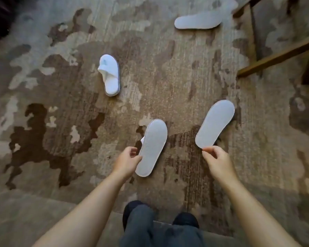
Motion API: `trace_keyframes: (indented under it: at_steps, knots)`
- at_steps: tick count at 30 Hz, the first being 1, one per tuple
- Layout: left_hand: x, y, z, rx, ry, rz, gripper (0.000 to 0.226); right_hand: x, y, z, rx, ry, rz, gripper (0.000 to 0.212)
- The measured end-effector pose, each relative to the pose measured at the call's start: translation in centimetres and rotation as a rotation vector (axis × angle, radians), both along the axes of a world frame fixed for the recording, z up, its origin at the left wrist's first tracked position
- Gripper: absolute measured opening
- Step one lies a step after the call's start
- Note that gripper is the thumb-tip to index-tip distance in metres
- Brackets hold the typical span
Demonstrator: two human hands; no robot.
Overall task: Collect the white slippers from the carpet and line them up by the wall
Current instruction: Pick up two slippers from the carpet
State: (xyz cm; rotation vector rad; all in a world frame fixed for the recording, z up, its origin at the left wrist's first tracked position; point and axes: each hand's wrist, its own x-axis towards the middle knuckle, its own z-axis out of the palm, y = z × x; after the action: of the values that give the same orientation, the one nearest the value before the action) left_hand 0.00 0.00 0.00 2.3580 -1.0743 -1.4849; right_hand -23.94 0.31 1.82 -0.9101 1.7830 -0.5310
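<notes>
The left hand pinches the edge of a white cloth slipper turned sole-up. The right hand has fingertips closed on the heel of a second sole-up slipper. Two more (one upright, one overturned) lie well apart on the mottled brown carpet.

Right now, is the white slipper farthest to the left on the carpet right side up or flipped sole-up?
Right side up. The white terry slipper on the left shows its strap and footbed, not a flat sole.
</notes>
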Motion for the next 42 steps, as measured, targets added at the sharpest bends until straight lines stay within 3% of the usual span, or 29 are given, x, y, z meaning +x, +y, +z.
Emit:
trace_keyframes:
  at_steps: [7, 12, 20, 26, 28, 32, 36, 42]
  knots:
    - [1.2, -1.2, -20.5, -0.022, -0.040, -0.017, 0.054, 0.4, -1.3, -19.6, -0.037, 0.069, 0.089, 0.009]
    - [1.2, -1.5, -26.1, -0.029, -0.112, -0.056, 0.016, -0.1, -1.5, -25.6, -0.035, 0.099, 0.094, 0.016]
    - [-2.0, -3.5, -22.8, -0.300, 0.083, -0.028, 0.010, -5.6, -2.9, -26.4, -0.081, 0.323, -0.206, 0.041]
    - [-4.6, -6.1, -23.3, -0.319, 0.159, -0.062, 0.016, -6.7, -5.1, -29.5, 0.019, 0.200, -0.491, 0.066]
    - [-4.8, -6.3, -23.3, -0.301, 0.167, -0.075, 0.018, -6.7, -5.6, -30.1, 0.036, 0.177, -0.553, 0.061]
    - [-4.0, -6.5, -22.5, -0.276, 0.199, -0.059, 0.018, -6.4, -6.1, -29.8, 0.026, 0.099, -0.564, 0.028]
    - [-3.6, -6.8, -20.5, -0.279, 0.222, -0.003, 0.007, -6.2, -6.1, -27.2, -0.048, 0.066, -0.563, 0.018]
    - [-6.1, -6.4, -8.4, -0.284, 0.249, 0.017, 0.014, -5.5, -2.7, -12.8, -0.139, 0.073, -0.503, 0.021]
